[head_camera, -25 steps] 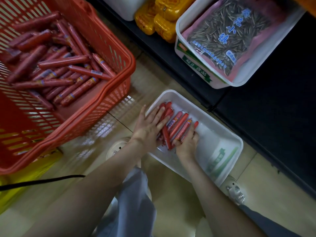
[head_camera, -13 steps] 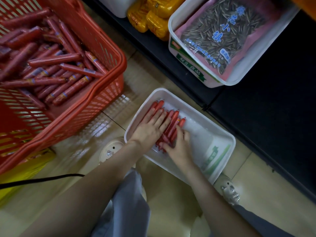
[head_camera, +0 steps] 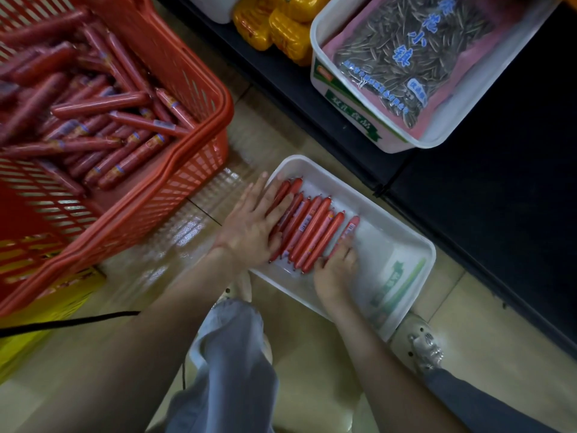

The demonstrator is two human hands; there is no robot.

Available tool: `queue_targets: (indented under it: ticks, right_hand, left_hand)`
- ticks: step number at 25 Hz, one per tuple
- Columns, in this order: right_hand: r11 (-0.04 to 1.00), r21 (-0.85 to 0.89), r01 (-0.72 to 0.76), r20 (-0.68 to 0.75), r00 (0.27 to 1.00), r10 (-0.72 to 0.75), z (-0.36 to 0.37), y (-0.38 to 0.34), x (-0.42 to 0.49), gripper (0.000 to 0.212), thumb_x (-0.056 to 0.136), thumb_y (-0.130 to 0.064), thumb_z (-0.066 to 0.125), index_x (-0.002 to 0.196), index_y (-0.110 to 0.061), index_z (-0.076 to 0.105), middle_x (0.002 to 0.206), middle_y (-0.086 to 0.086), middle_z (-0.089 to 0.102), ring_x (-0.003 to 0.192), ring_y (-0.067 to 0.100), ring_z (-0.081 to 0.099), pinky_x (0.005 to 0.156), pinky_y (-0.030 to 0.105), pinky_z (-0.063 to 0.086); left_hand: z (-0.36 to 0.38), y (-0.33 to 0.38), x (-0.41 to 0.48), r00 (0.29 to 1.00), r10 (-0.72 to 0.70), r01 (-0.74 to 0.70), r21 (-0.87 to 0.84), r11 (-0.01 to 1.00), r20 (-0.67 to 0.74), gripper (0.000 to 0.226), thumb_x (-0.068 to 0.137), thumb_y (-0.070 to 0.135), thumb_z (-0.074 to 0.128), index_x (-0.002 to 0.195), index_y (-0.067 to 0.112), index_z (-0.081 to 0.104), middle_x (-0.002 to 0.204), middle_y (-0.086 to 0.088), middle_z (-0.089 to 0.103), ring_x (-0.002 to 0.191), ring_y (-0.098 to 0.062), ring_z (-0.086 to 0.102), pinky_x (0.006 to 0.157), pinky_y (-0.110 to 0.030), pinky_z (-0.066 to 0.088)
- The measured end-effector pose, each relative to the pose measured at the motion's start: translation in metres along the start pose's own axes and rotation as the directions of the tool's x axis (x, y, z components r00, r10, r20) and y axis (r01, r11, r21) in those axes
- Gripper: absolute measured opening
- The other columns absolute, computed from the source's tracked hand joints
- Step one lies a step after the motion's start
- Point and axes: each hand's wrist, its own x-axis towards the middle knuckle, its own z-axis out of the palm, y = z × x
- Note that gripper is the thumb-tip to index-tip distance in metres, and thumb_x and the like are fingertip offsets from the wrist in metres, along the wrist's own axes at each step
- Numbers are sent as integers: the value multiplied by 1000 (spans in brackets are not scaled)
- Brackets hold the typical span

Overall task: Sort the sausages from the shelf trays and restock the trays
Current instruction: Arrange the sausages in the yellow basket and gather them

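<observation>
Your left hand (head_camera: 249,226) flat, fingers straight on the sausages (head_camera: 312,232) lined in the white tray (head_camera: 379,242) on the floor (head_camera: 306,360), your right hand (head_camera: 335,270) at their near ends, fingers bent, grip unclear

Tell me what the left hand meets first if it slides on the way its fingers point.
Likely the white tray's far wall, just past the sausages under the left hand; depth unclear.

Head-worn view, steeply downward — close over floor (head_camera: 312,370)
</observation>
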Motion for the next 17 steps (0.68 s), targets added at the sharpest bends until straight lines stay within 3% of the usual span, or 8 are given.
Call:
queue_targets:
  ticks: [5,8,11,13,15,17]
  right_hand:
    - [986,-146,83,47,996,-77,14,-9,-5,99,84,-29,65,151,-10,-5,142,20,20,128,33,23,109,36,23]
    - [973,-204,105,24,994,-103,-6,-17,-10,96,86,-38,62,152,-15,-4,148,16,17,133,31,20,114,39,20]
    - [957,-102,273,-63,958,-280,-45,-66,-28,83,88,-32,61,151,-10,12,149,17,25,137,33,25,112,44,26]
    - [896,-58,440,-88,892,-444,-70,-112,-51,77,88,-29,61,149,-9,20,145,18,32,135,32,31,110,46,30]
    - [809,14,588,-104,805,-584,-87,-165,-84,74,88,-30,60,148,-10,21,141,17,34,131,33,35,107,46,33]
    - [690,71,720,-159,691,-705,-94,-219,-115,72,88,-31,58,146,-5,25,134,21,38,126,36,39,105,49,35]
  left_hand:
    - [-8,0,-1,990,-16,8,59,998,140,80,84,42,44,150,20,4,156,-9,-11,144,-30,-15,115,-42,-16]
    - [-25,3,-1,992,-44,44,2,999,115,77,85,36,53,151,16,18,158,-16,6,145,-35,6,117,-46,3]
    - [-81,5,0,992,-87,70,-168,983,-96,58,83,27,51,137,8,47,146,-22,38,128,-40,44,106,-48,38]
    - [-143,2,2,938,-124,30,-280,960,-325,43,86,19,51,124,2,57,133,-20,53,111,-36,56,95,-41,47]
    - [-212,-8,-9,821,-179,-2,-316,949,-542,35,86,9,51,118,-2,60,120,-17,61,103,-33,59,91,-39,46]
    - [-273,-30,-31,662,-265,54,-308,950,-701,33,84,1,50,114,-4,62,111,-16,64,101,-31,59,90,-36,46]
